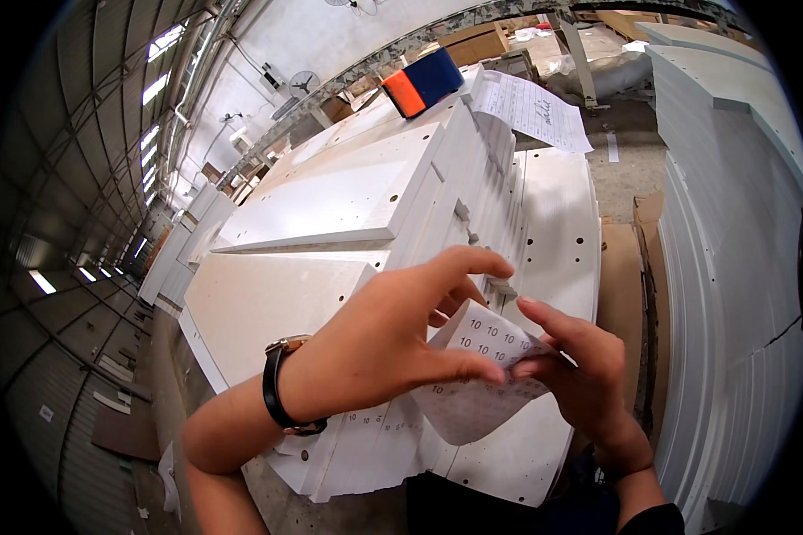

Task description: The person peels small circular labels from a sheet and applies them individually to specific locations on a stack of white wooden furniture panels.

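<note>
Both hands meet over a sheet of small white stickers (pixel 473 379) at the near edge of the stacked white panels (pixel 330 201). Left hand (pixel 393 343), with a dark watch (pixel 281 388) on its wrist, curls across the sheet, thumb and forefinger pinching its upper edge, which seems to steady the paper. Right hand (pixel 580 370) comes in from the right, fingers pressed together at the sheet's edge, apparently gripping the backing or a sticker corner; which one I cannot tell. The sheet hangs curved below the hands, just above the panels. Pre-drilled holes dot the boards. Far off on the stack sit an orange and blue roll (pixel 424 82) and a printed paper list (pixel 531 109). More white panels (pixel 732 267) stand at the right.
</note>
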A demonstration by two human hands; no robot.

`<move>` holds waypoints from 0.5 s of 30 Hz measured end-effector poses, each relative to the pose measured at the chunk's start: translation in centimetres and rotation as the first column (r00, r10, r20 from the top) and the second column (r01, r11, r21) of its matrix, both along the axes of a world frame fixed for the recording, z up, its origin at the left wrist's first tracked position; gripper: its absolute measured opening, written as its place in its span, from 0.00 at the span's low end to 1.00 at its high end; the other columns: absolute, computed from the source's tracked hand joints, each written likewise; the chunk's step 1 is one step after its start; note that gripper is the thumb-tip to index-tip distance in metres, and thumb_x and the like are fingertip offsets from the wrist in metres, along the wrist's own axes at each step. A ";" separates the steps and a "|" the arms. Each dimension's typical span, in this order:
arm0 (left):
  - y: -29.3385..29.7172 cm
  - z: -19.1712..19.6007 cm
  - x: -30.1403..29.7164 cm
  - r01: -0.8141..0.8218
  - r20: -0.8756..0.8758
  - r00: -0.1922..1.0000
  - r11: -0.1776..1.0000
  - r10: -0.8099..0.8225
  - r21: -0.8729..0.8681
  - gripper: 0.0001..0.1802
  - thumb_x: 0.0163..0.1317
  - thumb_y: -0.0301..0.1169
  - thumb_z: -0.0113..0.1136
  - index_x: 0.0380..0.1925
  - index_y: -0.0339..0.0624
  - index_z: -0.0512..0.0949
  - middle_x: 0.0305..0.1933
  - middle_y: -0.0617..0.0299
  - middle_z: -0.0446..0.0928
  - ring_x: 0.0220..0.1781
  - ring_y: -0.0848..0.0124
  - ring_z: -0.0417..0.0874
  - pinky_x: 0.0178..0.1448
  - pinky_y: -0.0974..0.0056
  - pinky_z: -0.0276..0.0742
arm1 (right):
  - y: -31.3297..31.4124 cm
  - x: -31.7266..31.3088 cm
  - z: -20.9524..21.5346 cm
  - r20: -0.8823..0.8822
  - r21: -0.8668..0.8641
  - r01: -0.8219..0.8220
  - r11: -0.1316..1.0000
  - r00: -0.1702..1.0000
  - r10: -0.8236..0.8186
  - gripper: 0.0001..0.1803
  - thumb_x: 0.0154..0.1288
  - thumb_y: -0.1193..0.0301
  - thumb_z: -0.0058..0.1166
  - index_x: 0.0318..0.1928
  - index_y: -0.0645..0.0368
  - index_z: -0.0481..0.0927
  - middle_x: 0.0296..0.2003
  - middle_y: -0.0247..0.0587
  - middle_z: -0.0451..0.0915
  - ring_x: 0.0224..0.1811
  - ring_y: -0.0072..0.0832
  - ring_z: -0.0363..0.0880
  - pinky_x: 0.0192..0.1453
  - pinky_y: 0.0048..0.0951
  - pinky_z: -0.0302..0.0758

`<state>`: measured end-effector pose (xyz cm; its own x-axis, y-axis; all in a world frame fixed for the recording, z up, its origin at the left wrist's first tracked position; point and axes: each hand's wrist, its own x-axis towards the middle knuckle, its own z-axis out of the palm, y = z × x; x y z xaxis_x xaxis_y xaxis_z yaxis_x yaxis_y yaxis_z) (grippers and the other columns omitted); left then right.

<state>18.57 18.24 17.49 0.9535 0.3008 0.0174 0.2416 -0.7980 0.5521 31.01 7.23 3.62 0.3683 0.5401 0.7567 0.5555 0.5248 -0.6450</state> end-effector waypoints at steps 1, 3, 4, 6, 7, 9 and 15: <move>0.0 0.0 0.1 0.038 -0.020 0.999 0.998 -0.039 -0.049 0.30 0.42 0.35 0.71 0.47 0.43 0.71 0.37 0.63 0.76 0.35 0.77 0.74 0.38 0.71 0.69 | 0.1 -0.1 -0.1 0.020 -0.004 0.006 1.000 1.000 -0.006 0.30 0.43 0.73 0.65 0.51 0.57 0.73 0.24 0.39 0.76 0.22 0.31 0.73 0.26 0.28 0.70; 0.0 -0.1 0.3 0.125 -0.023 0.992 0.992 -0.125 0.025 0.36 0.40 0.36 0.72 0.51 0.44 0.68 0.39 0.62 0.76 0.39 0.76 0.75 0.42 0.70 0.70 | 0.6 -0.2 -0.4 0.043 0.031 0.030 0.999 0.999 -0.032 0.30 0.43 0.74 0.64 0.52 0.59 0.72 0.25 0.40 0.76 0.21 0.31 0.72 0.26 0.28 0.69; 0.3 -0.6 0.2 0.163 0.001 0.987 0.985 -0.163 0.060 0.34 0.40 0.35 0.72 0.51 0.44 0.69 0.39 0.61 0.76 0.39 0.76 0.75 0.40 0.71 0.69 | 0.8 -0.3 -0.4 0.066 0.071 0.052 0.996 0.996 -0.057 0.31 0.43 0.76 0.64 0.52 0.61 0.72 0.26 0.40 0.77 0.21 0.31 0.72 0.25 0.28 0.69; 0.3 -0.8 -0.1 0.122 0.020 0.992 0.989 -0.124 0.087 0.29 0.41 0.31 0.71 0.47 0.44 0.72 0.36 0.62 0.75 0.32 0.78 0.72 0.32 0.73 0.66 | 0.5 -0.4 -0.1 0.114 0.064 0.035 0.997 0.993 -0.042 0.31 0.43 0.77 0.64 0.52 0.62 0.71 0.27 0.40 0.77 0.20 0.30 0.71 0.25 0.28 0.69; 0.1 -0.5 0.0 0.124 0.019 0.992 0.989 -0.126 0.085 0.29 0.41 0.31 0.71 0.47 0.44 0.72 0.36 0.62 0.75 0.32 0.78 0.72 0.32 0.73 0.66 | 0.5 -0.3 0.0 0.162 0.052 0.025 0.998 0.986 -0.033 0.31 0.42 0.77 0.63 0.52 0.63 0.71 0.27 0.40 0.77 0.20 0.30 0.71 0.24 0.28 0.68; -0.3 0.3 0.2 -0.042 -0.125 0.991 0.997 0.050 0.065 0.24 0.43 0.29 0.69 0.44 0.43 0.74 0.33 0.63 0.75 0.26 0.81 0.69 0.29 0.76 0.65 | 0.6 -0.3 0.0 0.164 0.064 0.034 0.997 0.986 -0.044 0.31 0.42 0.78 0.63 0.52 0.63 0.71 0.27 0.40 0.77 0.19 0.30 0.70 0.24 0.28 0.68; -0.5 0.0 -0.2 -0.074 -0.023 0.997 0.997 0.073 -0.039 0.08 0.49 0.28 0.66 0.30 0.40 0.80 0.18 0.64 0.76 0.21 0.84 0.71 0.26 0.76 0.65 | 0.8 -0.4 0.2 0.145 0.079 0.010 0.997 0.989 -0.021 0.30 0.43 0.79 0.62 0.52 0.63 0.72 0.24 0.40 0.75 0.19 0.29 0.70 0.23 0.28 0.67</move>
